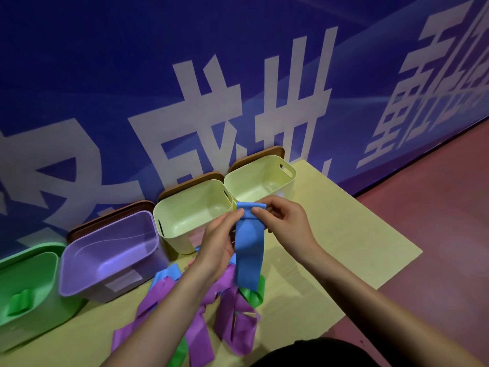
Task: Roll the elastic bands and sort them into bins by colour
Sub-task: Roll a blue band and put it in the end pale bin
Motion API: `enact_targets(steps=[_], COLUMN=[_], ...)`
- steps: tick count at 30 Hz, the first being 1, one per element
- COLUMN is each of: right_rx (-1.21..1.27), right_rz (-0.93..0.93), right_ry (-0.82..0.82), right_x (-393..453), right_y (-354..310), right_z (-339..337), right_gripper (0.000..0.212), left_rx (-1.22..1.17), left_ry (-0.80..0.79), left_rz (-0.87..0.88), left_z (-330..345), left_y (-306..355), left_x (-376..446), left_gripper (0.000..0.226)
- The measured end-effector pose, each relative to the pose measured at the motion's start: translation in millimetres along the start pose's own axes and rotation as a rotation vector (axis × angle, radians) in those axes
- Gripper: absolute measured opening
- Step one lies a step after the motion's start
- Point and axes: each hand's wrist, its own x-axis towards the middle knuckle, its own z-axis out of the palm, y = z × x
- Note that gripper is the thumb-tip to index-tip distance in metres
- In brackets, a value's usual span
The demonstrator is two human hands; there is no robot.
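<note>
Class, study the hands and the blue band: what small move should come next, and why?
Probably keep rolling downward: both hands, left hand and right hand, pinch the folded top of the blue band, while most of it hangs unrolled above the pile.

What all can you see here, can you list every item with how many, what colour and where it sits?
blue band: one, blue, held up over the pile with its top end folded over, rest hanging down
loose bands: several, mostly purple with some green and blue, heaped on the mat near the person
rolled band: one, green, inside the green bin
green bin: one, far left
purple bin: one, beside the green bin
yellow bins: two, pale yellow, right end of the row, nothing visible inside
lids: three visible, brown, behind the bins against the wall
mat: one, yellow, under everything
wall: blue with white characters
floor: reddish
left hand: fingers pinch the band's top
right hand: fingers pinch the fold
</note>
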Motion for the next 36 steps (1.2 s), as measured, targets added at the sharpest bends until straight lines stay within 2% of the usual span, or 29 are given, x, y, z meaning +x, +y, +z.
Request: enact_targets(steps=[2, 4, 8, 10, 12, 15, 18, 22, 25, 31, 36], right_rx=[-0.089, -0.303, -0.634, -0.728, -0.779, -0.804, -0.651, -0.387, -0.212, -0.200, -0.362], right_rz=[-0.082, -0.297, -0.690, -0.798, -0.829, -0.780, -0.556, -0.127, 0.097, 0.117, -0.016], right_ry=[0.028, 0.023, -0.090, -0.153, -0.204, -0.277, -0.352, -0.197, -0.125, -0.048, -0.065], right_x=[0, 0, 3, 9, 16, 22, 19, 9, 7, 4, 1], right_y=[2, 4, 2, -1, -6, -10, -14, -14, -15, -14, -14], right_z=[-2, -6, -12, -14, -15, -15, -14, -2, 9, 16, 16], right_gripper=[0.005, 0.005, 0.017, 0.023, 0.024, 0.022, 0.031, 0.036, 0.023, 0.017, 0.024], left_rx=[0.038, 0.065, -0.003, -0.032, -0.039, -0.043, -0.062, 0.011, 0.091, 0.213, 0.289], left_ry=[-0.031, -0.067, -0.104, -0.112, -0.109, -0.108, -0.128, -0.101, -0.072, -0.055, -0.049], left_rz=[-0.055, -0.092, -0.131, -0.114, -0.087, -0.085, -0.084, 0.000, 0.080, 0.208, 0.312], left_z=[-5, -8, -13, -17, -19, -22, -25, -25, -24, -27, -26], left_y=[-1, -2, 2, 5, 8, 11, 11, 11, 9, 6, 2], left_x=[0, -1, 1, 5, 8, 14, 18, 20, 20, 17, 10], left_gripper=[0.031, 0.032, 0.028, 0.026, 0.021, 0.019, 0.020, 0.016, 0.013, 0.009, 0.015])
